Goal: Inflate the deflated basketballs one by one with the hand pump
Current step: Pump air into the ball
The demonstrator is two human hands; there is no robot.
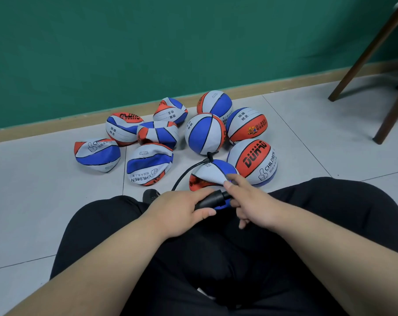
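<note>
My left hand (182,207) grips the black handle of the hand pump (210,199) just above my lap. My right hand (246,199) holds the pump's other end, its index finger and thumb touching a half-flat red, white and blue basketball (210,173) in front of my knees. The pump's black hose (186,172) curves up from the floor to the top of that ball. Several collapsed basketballs (147,166) lie to the left. Several round, inflated basketballs (205,133) sit to the right, one (254,160) beside the ball at my right hand.
My black-trousered legs fill the lower frame. A green wall with a tan baseboard (56,124) runs behind the balls. Dark wooden chair legs (392,110) stand at the right. Grey floor tiles (45,190) lie open to the left.
</note>
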